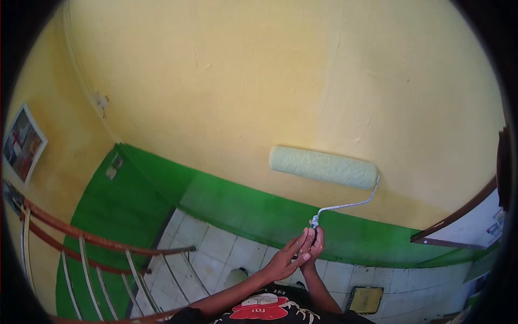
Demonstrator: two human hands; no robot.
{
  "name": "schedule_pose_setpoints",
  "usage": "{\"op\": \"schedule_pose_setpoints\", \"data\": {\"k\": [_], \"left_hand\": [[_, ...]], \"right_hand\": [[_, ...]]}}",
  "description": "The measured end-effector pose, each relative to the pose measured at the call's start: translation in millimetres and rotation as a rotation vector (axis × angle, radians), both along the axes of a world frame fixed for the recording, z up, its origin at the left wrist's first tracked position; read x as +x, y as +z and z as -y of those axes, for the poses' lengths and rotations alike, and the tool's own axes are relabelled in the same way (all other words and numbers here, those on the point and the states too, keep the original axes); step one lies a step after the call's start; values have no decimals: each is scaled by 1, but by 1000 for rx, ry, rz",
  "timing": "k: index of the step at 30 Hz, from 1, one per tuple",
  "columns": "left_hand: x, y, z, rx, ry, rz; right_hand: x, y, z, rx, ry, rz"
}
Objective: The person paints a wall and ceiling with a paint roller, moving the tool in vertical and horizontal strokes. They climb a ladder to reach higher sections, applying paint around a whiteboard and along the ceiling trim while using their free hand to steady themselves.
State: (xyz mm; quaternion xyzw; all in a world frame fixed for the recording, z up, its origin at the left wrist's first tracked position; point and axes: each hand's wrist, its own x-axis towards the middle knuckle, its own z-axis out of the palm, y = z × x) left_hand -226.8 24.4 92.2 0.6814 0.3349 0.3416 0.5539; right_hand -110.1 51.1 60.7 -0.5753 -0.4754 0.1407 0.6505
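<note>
A paint roller (324, 166) with a pale, wide sleeve is held up at the yellow wall (226, 81); whether it touches the surface is hard to tell. Its bent wire frame runs down to a handle mostly hidden by fingers. My right hand (317, 245) is wrapped round this handle. From the left, my left hand (288, 260) closes over the same grip, with its fingers against the right hand. White specks mark the fingers of both hands.
Green paint (237, 197) covers the lower wall. At left stands a ladder-like frame (108, 237) with red-brown rails and metal bars. A framed picture (24, 143) hangs there. A dark-rimmed yellow square (367, 300) lies on the tiled floor (216, 243). A white panel (464, 229) is at right.
</note>
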Motion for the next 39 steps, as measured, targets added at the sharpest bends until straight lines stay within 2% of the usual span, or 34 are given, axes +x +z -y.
{"op": "schedule_pose_setpoints", "data": {"k": [3,7,9,13,15,16,18,22,24,29,35,37,39], "left_hand": [[-10,14,-27,249,-30,-4],[-13,63,-45,263,-129,74],[-12,97,-54,144,-222,222],[-14,147,-74,212,-305,313],[-11,168,-84,419,-231,303],[-8,178,-89,428,-246,319],[1,202,-99,651,-153,410],[12,265,-111,724,-118,473],[24,292,-124,570,-183,629],[37,368,-138,617,-168,734],[47,464,-138,502,-226,883],[46,493,-137,506,-204,863],[47,521,-138,451,-187,798]], "right_hand": [[-14,32,-17,63,-73,68],[-18,101,-20,16,-121,56],[-17,135,-26,30,-134,66],[-23,198,-40,116,-191,122],[-28,226,-46,107,-186,100],[-32,241,-51,205,-217,165],[-31,271,-57,213,-235,200],[-32,333,-73,243,-256,252],[-32,375,-90,250,-266,272],[-23,443,-94,276,-273,326],[-6,537,-102,329,-238,365],[-5,566,-101,360,-171,343],[5,589,-107,388,3,279]]}}
